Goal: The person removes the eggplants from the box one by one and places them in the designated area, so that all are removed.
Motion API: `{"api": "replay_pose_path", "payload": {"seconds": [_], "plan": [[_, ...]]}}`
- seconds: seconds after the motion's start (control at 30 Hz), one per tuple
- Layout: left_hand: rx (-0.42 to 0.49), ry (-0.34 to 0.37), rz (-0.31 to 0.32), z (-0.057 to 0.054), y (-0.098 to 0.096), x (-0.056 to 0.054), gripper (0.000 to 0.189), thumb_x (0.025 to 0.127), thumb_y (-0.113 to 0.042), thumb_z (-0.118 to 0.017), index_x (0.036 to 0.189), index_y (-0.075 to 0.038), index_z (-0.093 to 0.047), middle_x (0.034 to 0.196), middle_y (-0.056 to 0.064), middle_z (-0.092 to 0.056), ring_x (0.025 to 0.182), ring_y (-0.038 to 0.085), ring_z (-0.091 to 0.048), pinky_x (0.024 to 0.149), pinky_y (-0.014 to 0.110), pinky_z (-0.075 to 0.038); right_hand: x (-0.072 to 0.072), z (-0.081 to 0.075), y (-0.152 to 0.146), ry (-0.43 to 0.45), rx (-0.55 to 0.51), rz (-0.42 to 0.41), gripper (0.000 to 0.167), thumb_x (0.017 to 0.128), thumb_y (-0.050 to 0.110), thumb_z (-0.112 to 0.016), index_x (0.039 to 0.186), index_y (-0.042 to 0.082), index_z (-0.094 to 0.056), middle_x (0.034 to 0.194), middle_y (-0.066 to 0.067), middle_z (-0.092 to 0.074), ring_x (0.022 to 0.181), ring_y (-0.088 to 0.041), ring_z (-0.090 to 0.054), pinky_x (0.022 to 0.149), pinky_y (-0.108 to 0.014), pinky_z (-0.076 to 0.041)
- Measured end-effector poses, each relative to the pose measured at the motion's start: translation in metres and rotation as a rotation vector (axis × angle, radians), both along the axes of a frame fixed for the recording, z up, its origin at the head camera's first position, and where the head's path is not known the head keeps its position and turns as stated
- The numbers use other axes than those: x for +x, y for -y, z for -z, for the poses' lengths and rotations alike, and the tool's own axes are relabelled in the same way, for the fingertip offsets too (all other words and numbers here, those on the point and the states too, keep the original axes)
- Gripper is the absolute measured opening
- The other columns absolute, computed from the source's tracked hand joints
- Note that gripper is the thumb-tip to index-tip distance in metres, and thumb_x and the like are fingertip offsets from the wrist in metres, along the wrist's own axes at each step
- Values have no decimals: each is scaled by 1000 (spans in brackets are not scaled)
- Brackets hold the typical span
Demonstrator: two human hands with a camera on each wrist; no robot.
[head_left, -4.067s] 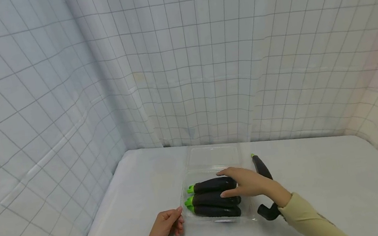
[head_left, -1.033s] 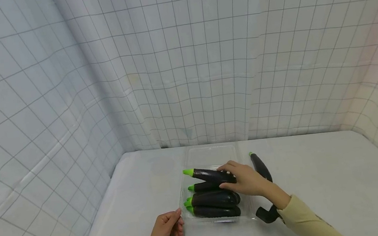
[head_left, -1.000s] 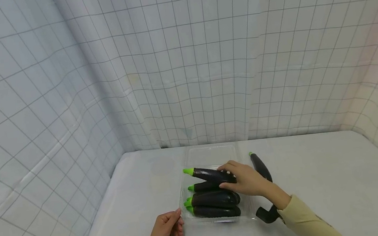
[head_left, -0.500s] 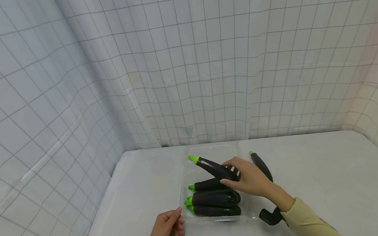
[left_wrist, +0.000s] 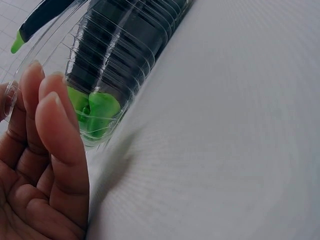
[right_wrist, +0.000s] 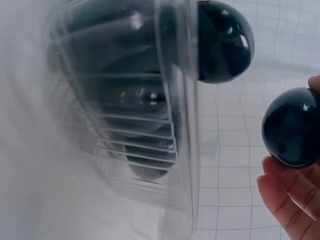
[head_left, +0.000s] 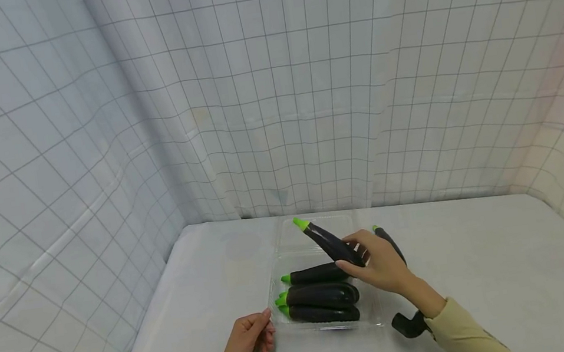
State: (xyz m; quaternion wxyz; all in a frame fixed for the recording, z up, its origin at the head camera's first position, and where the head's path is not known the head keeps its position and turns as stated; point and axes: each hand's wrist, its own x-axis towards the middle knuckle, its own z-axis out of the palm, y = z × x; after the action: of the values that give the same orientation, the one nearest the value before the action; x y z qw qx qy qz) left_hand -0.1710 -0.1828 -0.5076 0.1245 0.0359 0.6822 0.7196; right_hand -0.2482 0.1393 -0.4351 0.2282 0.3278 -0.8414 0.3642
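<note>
My right hand [head_left: 379, 261] grips a dark eggplant [head_left: 331, 244] by its thick end, with the bright green stem pointing up and to the far left. This eggplant is tilted above a clear plastic container [head_left: 370, 310], and its round bottom [right_wrist: 292, 127] shows apart from the container's rim [right_wrist: 189, 140] in the right wrist view. Inside lie several more eggplants [head_left: 321, 295], stems to the left. At the container's near-left corner, my left hand [head_left: 249, 335] pinches the rim, with thumb and fingers [left_wrist: 62, 132] on either side of it.
The container's clear lid [head_left: 289, 239] lies folded back behind it. Another eggplant [head_left: 389, 239] rests on the white table [head_left: 487, 268] to the right, partly behind my right hand. White gridded sheeting [head_left: 294, 109] encloses the back and sides.
My right hand has taken hold of an eggplant from the top of those in the container and lifted it up and to the right, tilting it more steeply. My left hand stays at the corner.
</note>
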Motion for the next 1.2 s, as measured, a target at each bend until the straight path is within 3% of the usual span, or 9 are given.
{"api": "replay_pose_path", "payload": {"seconds": [0.27, 0.7, 1.0, 1.2], "plan": [[-5, -5, 2, 0, 0, -1, 39, 99, -33, -52, 75, -3, -61, 61, 2, -58, 51, 10, -54, 45, 23, -48, -3, 4, -7, -26, -57, -5, 40, 78, 26, -80, 110, 8, -62, 90, 3, -59, 65, -5, -56, 55, -23, -50], [-7, -3, 1, 1, 0, -1, 40, 98, -34, -52, 74, -4, -62, 61, 2, -58, 51, 10, -55, 45, 23, -48, -9, 12, -18, -81, -145, 56, 40, 76, 16, -81, 109, 6, -62, 89, -1, -60, 62, -7, -56, 53, -25, -50], [-6, -1, -1, 2, 1, -1, 39, 99, -33, -51, 74, -5, -62, 61, 2, -58, 50, 10, -55, 45, 23, -48, -12, 17, -25, -125, -184, 115, 39, 77, 17, -80, 108, 3, -62, 85, 0, -58, 61, -3, -51, 51, -22, -47], [-6, 1, -5, 1, 0, -1, 39, 98, -34, -53, 73, -5, -62, 61, 2, -58, 50, 10, -55, 45, 23, -47, -12, 17, -31, -132, -222, 129, 38, 77, 14, -79, 108, 1, -61, 86, -4, -60, 65, -8, -56, 52, -18, -47]]}}
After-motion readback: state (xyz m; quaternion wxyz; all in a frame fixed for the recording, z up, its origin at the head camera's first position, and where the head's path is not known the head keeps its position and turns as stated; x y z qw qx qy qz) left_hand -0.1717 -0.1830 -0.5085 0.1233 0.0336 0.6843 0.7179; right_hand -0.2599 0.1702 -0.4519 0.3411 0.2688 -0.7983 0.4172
